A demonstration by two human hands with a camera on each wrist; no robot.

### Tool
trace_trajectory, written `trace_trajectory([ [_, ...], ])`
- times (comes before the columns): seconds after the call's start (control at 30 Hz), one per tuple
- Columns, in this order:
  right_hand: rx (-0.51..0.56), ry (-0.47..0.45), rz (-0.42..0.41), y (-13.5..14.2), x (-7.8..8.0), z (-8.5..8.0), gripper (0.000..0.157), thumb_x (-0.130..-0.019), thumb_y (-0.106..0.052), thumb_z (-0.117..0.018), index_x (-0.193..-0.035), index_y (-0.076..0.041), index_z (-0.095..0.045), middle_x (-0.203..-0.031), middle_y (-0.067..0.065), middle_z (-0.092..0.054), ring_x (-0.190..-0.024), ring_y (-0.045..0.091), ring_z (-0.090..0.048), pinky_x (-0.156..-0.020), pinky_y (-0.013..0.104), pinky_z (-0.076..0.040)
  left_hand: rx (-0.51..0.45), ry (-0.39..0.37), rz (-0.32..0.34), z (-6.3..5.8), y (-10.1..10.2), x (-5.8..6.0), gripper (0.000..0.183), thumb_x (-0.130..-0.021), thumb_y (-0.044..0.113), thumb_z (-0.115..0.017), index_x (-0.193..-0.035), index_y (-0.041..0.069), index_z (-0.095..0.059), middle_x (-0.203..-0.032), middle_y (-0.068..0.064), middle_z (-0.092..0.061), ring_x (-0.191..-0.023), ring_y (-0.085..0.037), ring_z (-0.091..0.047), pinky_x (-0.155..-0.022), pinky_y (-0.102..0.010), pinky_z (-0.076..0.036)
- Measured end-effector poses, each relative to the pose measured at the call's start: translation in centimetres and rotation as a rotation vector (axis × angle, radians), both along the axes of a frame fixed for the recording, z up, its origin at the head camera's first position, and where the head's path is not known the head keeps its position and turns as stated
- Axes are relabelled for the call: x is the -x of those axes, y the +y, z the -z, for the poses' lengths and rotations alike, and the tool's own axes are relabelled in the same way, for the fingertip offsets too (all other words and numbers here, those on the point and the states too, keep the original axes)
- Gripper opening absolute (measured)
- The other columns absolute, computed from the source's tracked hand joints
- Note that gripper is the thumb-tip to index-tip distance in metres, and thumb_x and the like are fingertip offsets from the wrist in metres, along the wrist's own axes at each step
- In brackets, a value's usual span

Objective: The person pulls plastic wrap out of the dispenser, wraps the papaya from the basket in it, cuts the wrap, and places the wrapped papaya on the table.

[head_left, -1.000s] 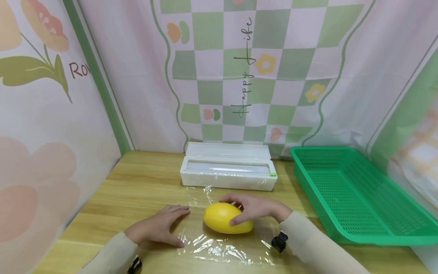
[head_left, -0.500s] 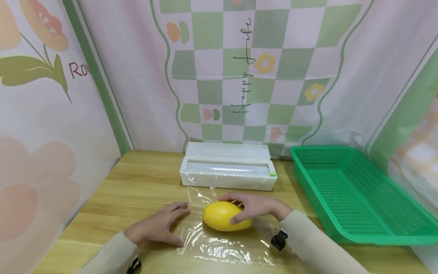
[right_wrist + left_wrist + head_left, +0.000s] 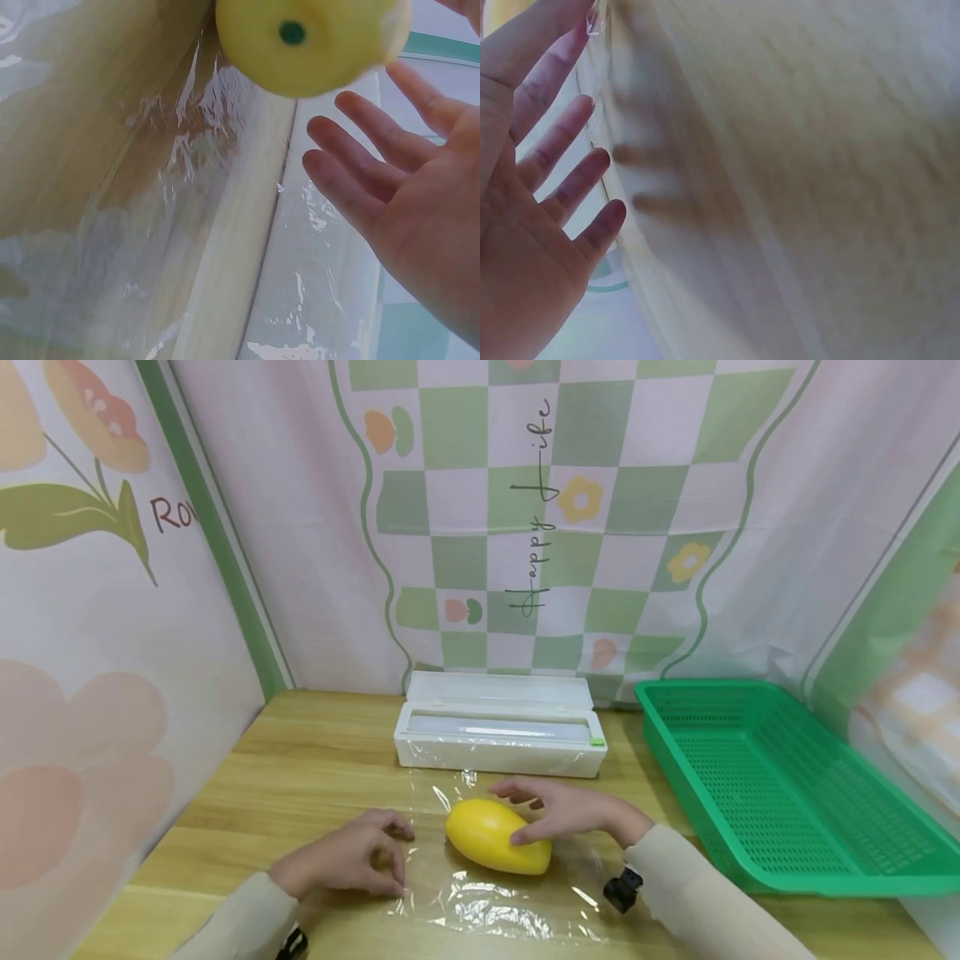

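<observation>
A yellow oval fruit with a green spot on its end, seen in the right wrist view, lies on clear plastic wrap. The wrap stretches from a white dispenser box over the wooden table. My left hand is at the wrap's left edge, thumb and index fingertips brought together on it; the other fingers spread loosely in the left wrist view. Beside the fruit, my right hand has loosely extended fingers, its thumb at the fruit's near side and the other fingers lifted off behind it.
A green perforated basket stands at the right of the table. The dispenser box has its lid raised at the back, showing the roll. Patterned curtains enclose the table's back and sides.
My left thumb and fingers have drawn together at the wrap's edge. My right hand has loosened and lifted slightly off the fruit, which has turned, its right end nearer me.
</observation>
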State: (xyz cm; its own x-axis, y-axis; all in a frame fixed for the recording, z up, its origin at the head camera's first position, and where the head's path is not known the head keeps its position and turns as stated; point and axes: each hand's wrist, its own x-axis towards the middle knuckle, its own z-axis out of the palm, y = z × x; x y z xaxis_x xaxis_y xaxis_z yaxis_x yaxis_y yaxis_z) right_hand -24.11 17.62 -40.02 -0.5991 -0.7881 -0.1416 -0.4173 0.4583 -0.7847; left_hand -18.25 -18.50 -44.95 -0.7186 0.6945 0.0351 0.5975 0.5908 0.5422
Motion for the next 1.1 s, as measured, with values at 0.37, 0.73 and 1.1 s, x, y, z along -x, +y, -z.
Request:
trace_trajectory([
  [0.37, 0.05, 0.106, 0.09, 3.1, -1.9, -0.4, 0.062, -0.093, -0.033, -0.073, -0.142, -0.005, -0.048, -0.142, 0.013, -0.052, -0.124, 0.037, -0.052, -0.102, 0.058, -0.043, -0.003, 0.007, 0.0, -0.8, 0.2, -0.5, 0.004, -0.087, 0.037, -0.076, -0.087, 0.033, -0.076, -0.132, 0.001, -0.059, -0.129, -0.028, -0.047, -0.11, -0.061, -0.032],
  [0.73, 0.024, 0.12, 0.088, 3.2, -4.0, 1.0, 0.089, -0.083, -0.039, -0.081, -0.149, 0.001, -0.037, -0.136, 0.02, -0.052, -0.117, 0.036, -0.057, -0.098, 0.048, -0.051, 0.016, 0.057, 0.111, -0.7, 1.0, -1.1, 0.035, -0.069, 0.06, -0.083, -0.079, 0.034, -0.063, -0.112, 0.018, -0.057, -0.107, -0.006, -0.049, -0.097, -0.037, -0.045],
  [1.1, 0.038, 0.087, 0.062, 3.1, -3.8, 1.3, 0.069, -0.088, -0.026, -0.078, -0.144, -0.006, -0.044, -0.125, 0.012, -0.06, -0.105, 0.023, -0.062, -0.092, 0.037, -0.055, 0.055, 0.091, 0.165, -0.9, 0.8, -1.4, 0.024, -0.068, 0.047, -0.089, -0.08, 0.035, -0.071, -0.113, 0.017, -0.057, -0.109, -0.007, -0.049, -0.101, -0.035, -0.042],
])
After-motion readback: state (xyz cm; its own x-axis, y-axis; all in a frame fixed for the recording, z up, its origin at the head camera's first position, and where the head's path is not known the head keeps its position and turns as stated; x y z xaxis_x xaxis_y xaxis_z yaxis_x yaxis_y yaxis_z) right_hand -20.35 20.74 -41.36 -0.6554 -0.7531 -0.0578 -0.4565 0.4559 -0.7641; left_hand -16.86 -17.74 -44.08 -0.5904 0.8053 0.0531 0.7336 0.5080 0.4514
